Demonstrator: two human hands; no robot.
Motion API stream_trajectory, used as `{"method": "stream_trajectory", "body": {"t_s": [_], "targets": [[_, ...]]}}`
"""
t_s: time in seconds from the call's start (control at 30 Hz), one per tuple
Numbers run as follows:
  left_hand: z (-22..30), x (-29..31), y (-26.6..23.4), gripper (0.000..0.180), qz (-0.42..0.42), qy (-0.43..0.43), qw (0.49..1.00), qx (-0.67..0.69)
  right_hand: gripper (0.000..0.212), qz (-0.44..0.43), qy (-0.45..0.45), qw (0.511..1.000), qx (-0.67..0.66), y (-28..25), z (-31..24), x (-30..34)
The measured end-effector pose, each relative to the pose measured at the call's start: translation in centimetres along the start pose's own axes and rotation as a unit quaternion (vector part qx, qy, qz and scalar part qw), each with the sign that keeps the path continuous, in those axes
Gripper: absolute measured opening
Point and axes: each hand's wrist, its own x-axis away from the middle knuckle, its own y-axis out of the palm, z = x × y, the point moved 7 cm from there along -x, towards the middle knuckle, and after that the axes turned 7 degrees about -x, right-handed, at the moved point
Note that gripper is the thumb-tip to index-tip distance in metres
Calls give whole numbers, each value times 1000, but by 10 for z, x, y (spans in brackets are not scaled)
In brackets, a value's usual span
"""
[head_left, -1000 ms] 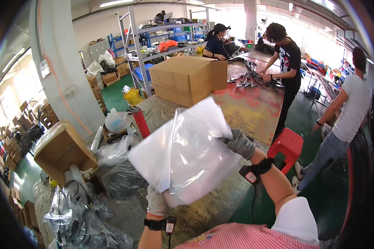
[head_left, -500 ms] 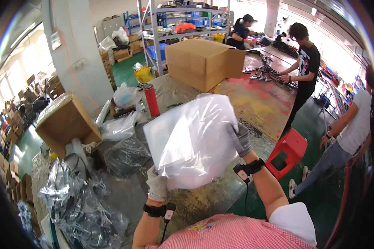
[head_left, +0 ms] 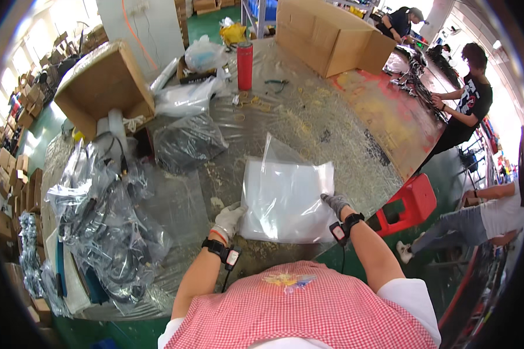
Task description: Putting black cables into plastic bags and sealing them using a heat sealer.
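A stack of clear plastic bags (head_left: 286,203) lies low over the near edge of the worktable, with one bag's corner sticking up past its far side. My left hand (head_left: 228,218), in a pale work glove, is closed at the stack's left edge. At the right edge my right hand (head_left: 336,202), in a grey glove, grips the bags too; its thumb and fingers are partly hidden by the plastic. Left of my left hand lies a heap of bagged black cables (head_left: 108,227). A dark folded plastic bag (head_left: 189,142) rests beyond it.
An open carton (head_left: 102,87) lies tipped on the left. A red bottle (head_left: 245,67) and pliers (head_left: 277,82) are farther back, near a large cardboard box (head_left: 332,38). A red stool (head_left: 410,203) stands at right. Other people work at the far right.
The stack has come down from a raised, tilted position to lie flatter and nearer me, both hands still at its sides. The view has tipped further down toward the table.
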Motion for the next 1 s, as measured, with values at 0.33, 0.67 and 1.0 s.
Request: {"method": "stream_trajectory", "body": {"t_s": [0.33,0.67,1.0], "targets": [[13,-14,-5,74,49,-96,951,-290,64,-29,48,995,-79,9,10,12],[118,7,130,64,85,460,615,-635,43,-100,-32,982,-160,-3,9,-1],[90,-19,174,49,-103,441,477,-753,58,-45,-108,993,23,-23,-15,-15]]}}
